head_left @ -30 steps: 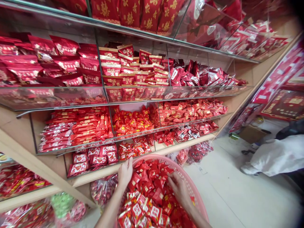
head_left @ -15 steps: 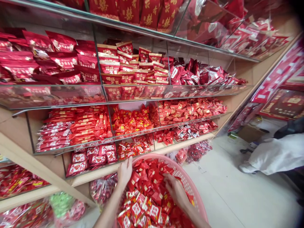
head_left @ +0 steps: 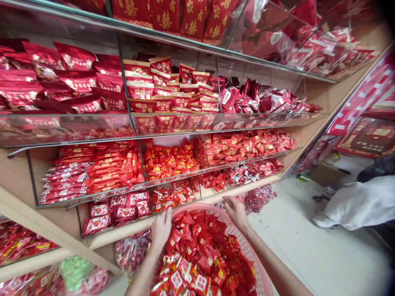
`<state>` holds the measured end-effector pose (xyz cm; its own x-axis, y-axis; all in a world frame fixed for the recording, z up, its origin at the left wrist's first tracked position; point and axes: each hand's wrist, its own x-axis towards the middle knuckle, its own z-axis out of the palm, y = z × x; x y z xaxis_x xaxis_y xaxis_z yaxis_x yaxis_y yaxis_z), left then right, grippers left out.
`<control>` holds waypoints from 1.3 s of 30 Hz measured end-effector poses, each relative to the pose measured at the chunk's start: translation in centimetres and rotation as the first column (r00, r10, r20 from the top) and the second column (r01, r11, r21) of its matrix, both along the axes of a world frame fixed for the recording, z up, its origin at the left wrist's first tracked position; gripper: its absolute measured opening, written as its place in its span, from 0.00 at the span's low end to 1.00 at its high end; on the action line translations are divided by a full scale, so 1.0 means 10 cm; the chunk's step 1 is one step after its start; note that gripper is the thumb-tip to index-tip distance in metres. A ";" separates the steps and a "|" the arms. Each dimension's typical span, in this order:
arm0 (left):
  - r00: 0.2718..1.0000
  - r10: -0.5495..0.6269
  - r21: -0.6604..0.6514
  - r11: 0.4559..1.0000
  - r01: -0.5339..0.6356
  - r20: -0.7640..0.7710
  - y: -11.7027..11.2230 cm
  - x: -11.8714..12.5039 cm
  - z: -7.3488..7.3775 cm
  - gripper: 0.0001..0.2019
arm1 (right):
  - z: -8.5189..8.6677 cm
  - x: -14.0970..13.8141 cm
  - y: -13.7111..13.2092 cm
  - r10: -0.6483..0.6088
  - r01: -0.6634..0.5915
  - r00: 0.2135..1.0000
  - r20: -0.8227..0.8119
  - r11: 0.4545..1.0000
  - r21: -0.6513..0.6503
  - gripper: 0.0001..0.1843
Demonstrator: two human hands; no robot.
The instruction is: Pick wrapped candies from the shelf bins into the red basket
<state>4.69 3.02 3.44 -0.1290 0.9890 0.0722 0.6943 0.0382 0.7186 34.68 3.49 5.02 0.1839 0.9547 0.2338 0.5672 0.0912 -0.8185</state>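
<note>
A pink mesh basket (head_left: 250, 255) heaped with small red sweet packets (head_left: 203, 250) sits low in front of me. My left hand (head_left: 161, 229) grips the basket's near-left rim, fingers curled over it. My right hand (head_left: 235, 210) rests on the basket's far rim beside the bottom wooden shelf edge (head_left: 247, 186); its fingers curl over the rim. No packet shows in it.
Glass-fronted shelves (head_left: 185, 123) packed with red packets fill the wall ahead. Clear bags of sweets (head_left: 132, 250) lie under the bottom shelf. A person in white (head_left: 361, 203) bends low on the pale floor at right, near cardboard boxes.
My right hand has lifted out of the packets in the basket and moved up and right to the far rim. My left hand stays on the rim.
</note>
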 end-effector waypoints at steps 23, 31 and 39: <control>0.997 0.025 0.036 0.999 -0.028 0.074 -0.01 0.01 -0.02 0.24 | -0.17 0.02 1.43 0.093 0.265 0.508 0.856 0.929 -0.259 0.41; 0.996 0.019 0.044 0.999 -0.022 0.083 0.00 0.01 -0.05 0.24 | -0.20 -0.02 1.37 -0.009 0.179 0.489 0.872 0.980 -0.091 0.24; 0.996 0.024 0.037 0.999 -0.027 0.087 -0.01 0.01 -0.01 0.24 | -0.08 -0.03 1.28 0.006 0.049 0.483 0.875 0.998 -0.034 0.12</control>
